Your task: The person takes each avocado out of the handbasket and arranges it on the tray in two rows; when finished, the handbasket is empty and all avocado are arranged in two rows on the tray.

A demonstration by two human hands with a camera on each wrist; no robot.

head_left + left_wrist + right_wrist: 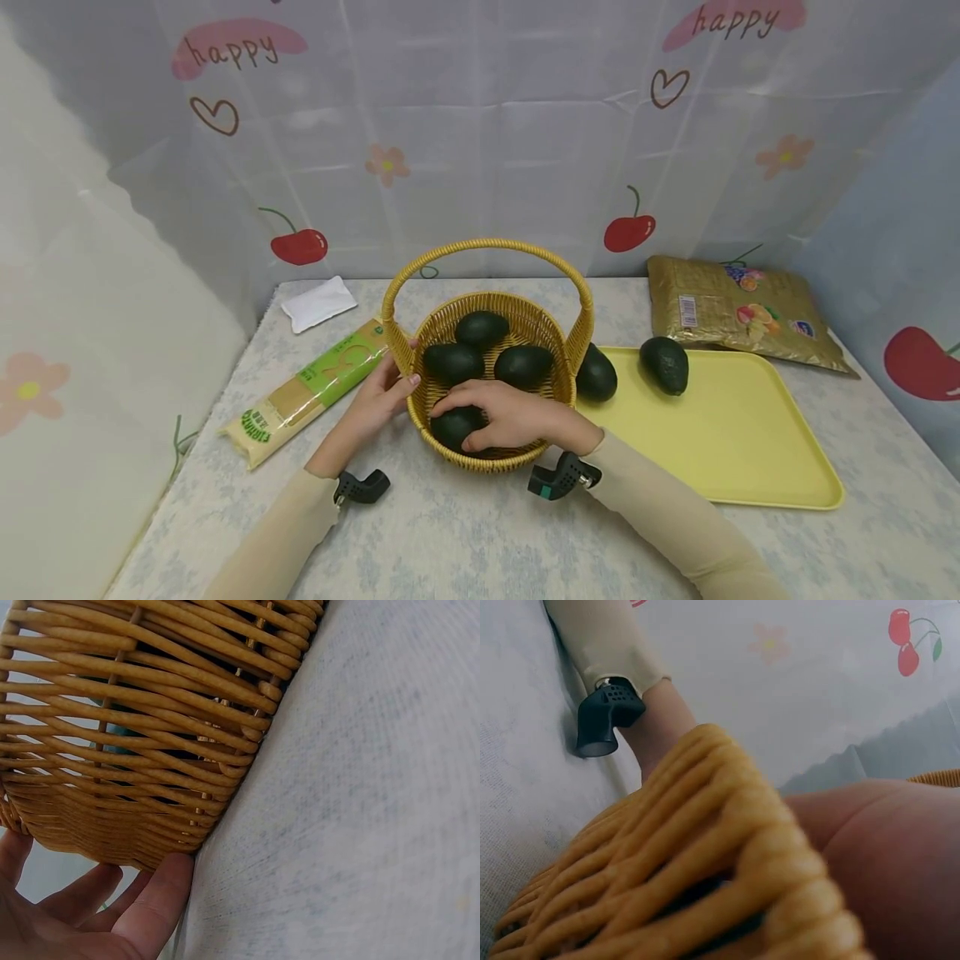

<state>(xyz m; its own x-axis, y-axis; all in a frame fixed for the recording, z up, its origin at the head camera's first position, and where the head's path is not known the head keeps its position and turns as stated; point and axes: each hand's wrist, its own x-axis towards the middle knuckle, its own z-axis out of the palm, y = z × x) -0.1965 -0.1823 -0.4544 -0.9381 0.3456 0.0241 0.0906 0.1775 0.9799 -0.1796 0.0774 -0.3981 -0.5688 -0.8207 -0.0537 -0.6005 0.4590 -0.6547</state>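
We see our right hand (pixel 504 414) inside the basket (pixel 480 465), fingers and thumb curled round the front avocado (pixel 453 427). Our left hand (pixel 375 402) steadies the basket's left side; the left wrist view shows its fingers spread, tips against the woven wall, but how firmly they press we cannot tell. Three more avocados (pixel 523 367) lie in the basket behind our right hand, and two loose avocados (pixel 664 365) lie on the tray (pixel 742 429), one right beside the basket.

As we judge it, the main risk is a slip: the front avocado is round and smooth, so a loose pinch could let it roll against its neighbours. Lifting sharply could also knock our wrist on the rim or the handle (pixel 487 243) and tip the basket if our left hand gives way. A shove to the right might bump the nearer loose avocado and set it rolling.

As for writing, the curtain (pixel 495 167) says "happy" twice, beside outlined hearts. The long pack (pixel 300 396) has a green band and green lettering that looks like "FIRMATO"; its smaller print is unreadable. The gold bag (pixel 738 312) carries a barcode, fruit pictures and a small blue logo we cannot read. The white packet (pixel 320 305) shows no legible words.
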